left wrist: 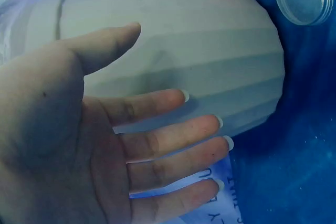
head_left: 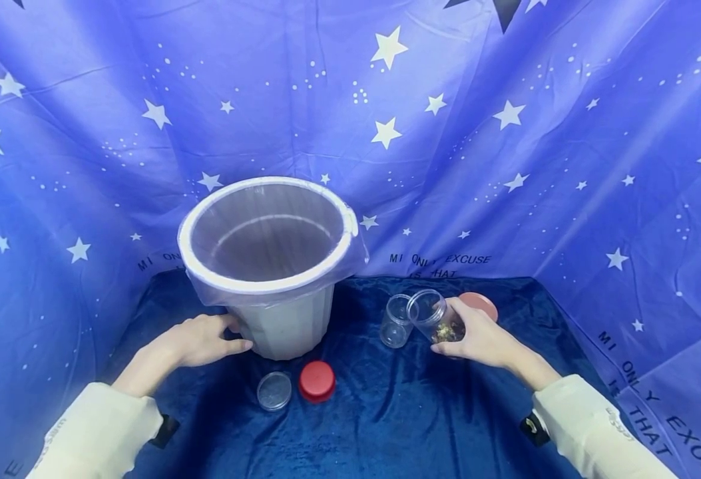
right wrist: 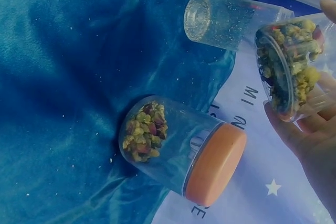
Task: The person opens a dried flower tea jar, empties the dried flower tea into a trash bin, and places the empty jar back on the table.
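Head view, centre right: right hand (head_left: 472,336) curls round a clear, tilted jar (head_left: 435,319) of yellowish flowers (head_left: 447,330); left hand (head_left: 203,340) outstretched.

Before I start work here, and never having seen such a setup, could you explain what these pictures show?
There is no machine: a person's left hand and right hand do the work. The wide picture comes from a camera on the head; the other two come from one camera on each wrist. On the blue cloth are a bin, a clear jar, a lidded jar, a clear disc and a red lid. The right hand's grip is on an open jar with what look like dried flowers. The left hand is at the bin's side; I cannot tell whether they touch.
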{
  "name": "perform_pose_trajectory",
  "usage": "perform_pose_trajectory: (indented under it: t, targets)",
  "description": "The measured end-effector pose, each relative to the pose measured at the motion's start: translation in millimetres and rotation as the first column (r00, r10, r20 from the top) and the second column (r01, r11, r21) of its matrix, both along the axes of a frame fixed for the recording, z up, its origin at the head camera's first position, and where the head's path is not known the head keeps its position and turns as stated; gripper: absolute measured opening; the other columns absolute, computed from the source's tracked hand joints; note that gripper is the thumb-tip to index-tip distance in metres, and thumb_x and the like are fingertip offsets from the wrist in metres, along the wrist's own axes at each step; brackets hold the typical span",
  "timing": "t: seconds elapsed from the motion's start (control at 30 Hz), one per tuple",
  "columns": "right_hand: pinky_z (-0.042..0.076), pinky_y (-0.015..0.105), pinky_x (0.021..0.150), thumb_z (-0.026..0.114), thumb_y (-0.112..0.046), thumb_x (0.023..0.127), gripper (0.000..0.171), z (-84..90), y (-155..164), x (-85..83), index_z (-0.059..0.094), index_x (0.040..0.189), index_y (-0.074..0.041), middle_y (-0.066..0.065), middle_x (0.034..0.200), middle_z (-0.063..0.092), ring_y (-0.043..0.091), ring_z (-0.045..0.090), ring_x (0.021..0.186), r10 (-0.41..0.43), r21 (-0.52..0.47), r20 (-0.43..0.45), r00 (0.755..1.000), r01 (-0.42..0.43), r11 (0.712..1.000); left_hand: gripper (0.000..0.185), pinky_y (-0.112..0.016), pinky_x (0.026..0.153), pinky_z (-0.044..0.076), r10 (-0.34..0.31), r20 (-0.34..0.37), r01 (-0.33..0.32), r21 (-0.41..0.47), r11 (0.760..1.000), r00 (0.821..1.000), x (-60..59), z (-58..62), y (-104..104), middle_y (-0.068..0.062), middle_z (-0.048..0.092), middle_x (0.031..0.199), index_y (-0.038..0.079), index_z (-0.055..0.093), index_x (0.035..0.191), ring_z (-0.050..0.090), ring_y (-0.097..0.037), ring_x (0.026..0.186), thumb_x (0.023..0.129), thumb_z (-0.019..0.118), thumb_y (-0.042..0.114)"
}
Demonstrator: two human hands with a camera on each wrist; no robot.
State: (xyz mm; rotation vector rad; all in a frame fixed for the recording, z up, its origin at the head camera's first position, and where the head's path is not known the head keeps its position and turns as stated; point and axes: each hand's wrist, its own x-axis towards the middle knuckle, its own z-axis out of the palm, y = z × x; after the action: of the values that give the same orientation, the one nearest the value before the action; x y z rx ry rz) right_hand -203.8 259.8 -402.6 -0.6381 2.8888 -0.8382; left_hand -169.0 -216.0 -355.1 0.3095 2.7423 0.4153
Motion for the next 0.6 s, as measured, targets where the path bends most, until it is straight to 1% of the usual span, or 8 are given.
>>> perform_pose_trajectory:
  t: [0.13,0.2,0.3,0.37,0.43,0.53,0.6]
  targets:
    - [0.052,0.033,0.077,0.084,-0.039,0.074,0.064,1.7,0,-0.6,0.053,0.123,-0.013,-0.003,0.098,0.068,0.009,0.062,0.085,-0.005,0.000,-0.002,1.000,0.005,1.000,0.055,-0.058,0.083,0.048,0.053,-0.006,-0.053,-0.013,0.999,0.999,-7.0,-0.5,-12,-0.025,0.066,0.118,0.003,0.062,0.119,0.063,-0.045,0.106,0.090,0.061,0.050]
    - [0.052,0.032,0.076,0.084,-0.038,0.074,0.063,2.4,0,-0.5,0.053,0.122,-0.013,-0.003,0.098,0.068,0.008,0.062,0.084,-0.010,-0.005,0.001,1.000,0.010,1.000,0.056,-0.060,0.085,0.047,0.083,-0.003,-0.083,-0.013,0.996,0.997,-11.1,-1.6,-19,-0.029,0.063,0.121,0.001,0.061,0.121,0.060,-0.049,0.110,0.091,0.060,0.049]
    - [0.052,0.029,0.075,0.084,-0.037,0.074,0.062,3.4,1,-1.1,0.052,0.122,-0.013,-0.001,0.098,0.067,0.008,0.063,0.081,-0.011,-0.027,0.023,1.000,0.012,1.000,0.059,-0.063,0.086,0.046,0.127,-0.008,-0.127,-0.003,0.992,0.992,-15.8,-6.0,-30,-0.032,0.059,0.127,0.000,0.060,0.126,0.055,-0.055,0.115,0.093,0.056,0.050]
    - [0.053,0.027,0.072,0.083,-0.036,0.075,0.062,3.6,2,-1.7,0.052,0.122,-0.012,0.001,0.098,0.067,0.007,0.063,0.078,-0.011,-0.042,0.039,0.999,0.013,0.999,0.061,-0.064,0.086,0.046,0.152,-0.030,-0.152,0.008,0.988,0.988,-17.8,-9.0,-37,-0.032,0.059,0.129,-0.001,0.058,0.129,0.053,-0.058,0.116,0.094,0.054,0.050]
    - [0.053,0.025,0.069,0.083,-0.035,0.076,0.061,3.7,2,-2.6,0.051,0.122,-0.011,0.002,0.097,0.066,0.006,0.063,0.074,-0.006,-0.060,0.056,0.998,0.009,0.998,0.060,-0.064,0.085,0.046,0.182,-0.065,-0.181,0.021,0.983,0.981,-19.1,-11.2,-43,-0.031,0.060,0.127,-0.001,0.058,0.129,0.053,-0.058,0.115,0.095,0.053,0.048]
    - [0.053,0.025,0.066,0.082,-0.034,0.077,0.059,4.7,3,-3.8,0.051,0.120,-0.011,0.003,0.096,0.066,0.007,0.064,0.071,-0.002,-0.077,0.061,0.998,0.006,0.997,0.058,-0.064,0.081,0.047,0.234,-0.116,-0.230,0.048,0.972,0.965,-21.1,-10.6,-49,-0.033,0.060,0.125,-0.002,0.056,0.128,0.054,-0.059,0.112,0.097,0.050,0.046]
    - [0.053,0.029,0.071,0.082,-0.036,0.077,0.058,5.8,2,-4.5,0.051,0.120,-0.013,0.001,0.096,0.066,0.010,0.064,0.076,-0.008,-0.064,0.042,0.999,0.011,0.998,0.058,-0.064,0.080,0.047,0.273,-0.130,-0.266,0.067,0.962,0.953,-22.8,-8.1,-53,-0.034,0.059,0.126,-0.002,0.056,0.128,0.053,-0.060,0.112,0.097,0.047,0.046]
